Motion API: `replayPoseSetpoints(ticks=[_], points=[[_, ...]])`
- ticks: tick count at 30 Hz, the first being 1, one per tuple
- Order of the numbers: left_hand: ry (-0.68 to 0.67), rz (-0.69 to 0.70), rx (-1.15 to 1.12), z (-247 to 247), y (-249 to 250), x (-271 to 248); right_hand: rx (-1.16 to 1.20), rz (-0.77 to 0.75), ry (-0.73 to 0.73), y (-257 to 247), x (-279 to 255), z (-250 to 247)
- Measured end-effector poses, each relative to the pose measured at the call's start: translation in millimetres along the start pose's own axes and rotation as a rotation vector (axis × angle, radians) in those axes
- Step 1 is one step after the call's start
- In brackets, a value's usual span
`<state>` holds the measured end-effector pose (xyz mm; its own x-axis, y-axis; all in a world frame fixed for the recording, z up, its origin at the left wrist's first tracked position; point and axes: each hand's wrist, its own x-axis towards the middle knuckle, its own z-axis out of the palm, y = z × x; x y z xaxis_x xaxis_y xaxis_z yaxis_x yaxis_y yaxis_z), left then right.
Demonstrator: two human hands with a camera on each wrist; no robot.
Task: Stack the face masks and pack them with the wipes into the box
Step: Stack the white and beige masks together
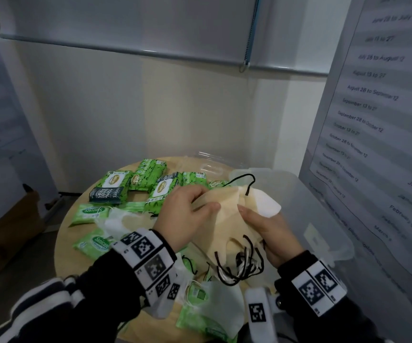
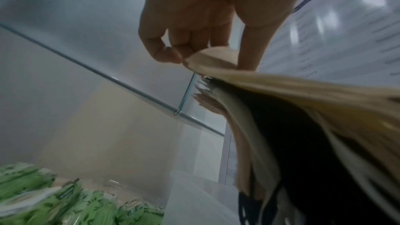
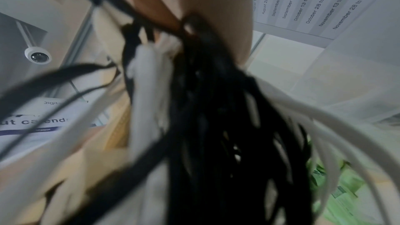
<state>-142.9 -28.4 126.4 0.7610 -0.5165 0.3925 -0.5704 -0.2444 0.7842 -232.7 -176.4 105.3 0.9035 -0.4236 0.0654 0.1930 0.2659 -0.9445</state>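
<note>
Here the mask stack (image 1: 227, 214) sits gripped between left hand (image 1: 185, 214) and right hand (image 1: 269, 231).

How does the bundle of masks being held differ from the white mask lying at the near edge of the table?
The held bundle of masks is mostly beige with black ear loops; the white mask has pale loops. The bundle is several layers gripped in the air by the left hand and right hand; the white mask lies alone and untouched on green wipes packs. Neither is in the clear box yet.
</note>
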Motion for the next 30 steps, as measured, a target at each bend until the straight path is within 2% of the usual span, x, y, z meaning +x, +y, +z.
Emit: replayPoseSetpoints(ticks=[3, 8, 10, 13, 16, 21, 23, 26, 30], points=[[-0.018, -0.092, -0.133, -8, 0, 9, -0.002, 0.013, 0.025, -1, 1, -1], [0.239, -0.203, -0.191, -37, -11, 38, -0.003, 0.073, 0.119, -1, 4, -14], [0.331, -0.193, -0.129, -51, -13, 46, -0.021, 0.073, 0.143, -2, 4, -19], [0.368, -0.104, -0.005, -63, -12, 52, -0.030, 0.069, 0.135, -3, 4, -21], [0.270, 0.004, 0.123, -58, -6, 48, -0.034, 0.073, 0.135, 0, 6, -19], [-0.096, 0.083, 0.226, -27, 1, 13, -0.019, 0.090, 0.108, 5, 6, -13], [-0.194, 0.097, 0.298, -13, 0, 1, -0.019, 0.064, 0.095, 5, 5, -11], [-0.145, 0.115, 0.381, 0, -2, -6, -0.037, 0.027, 0.090, 6, 2, -6], [-0.042, 0.157, 0.353, 8, -1, -9, -0.075, 0.019, 0.189, 12, 4, -6]])
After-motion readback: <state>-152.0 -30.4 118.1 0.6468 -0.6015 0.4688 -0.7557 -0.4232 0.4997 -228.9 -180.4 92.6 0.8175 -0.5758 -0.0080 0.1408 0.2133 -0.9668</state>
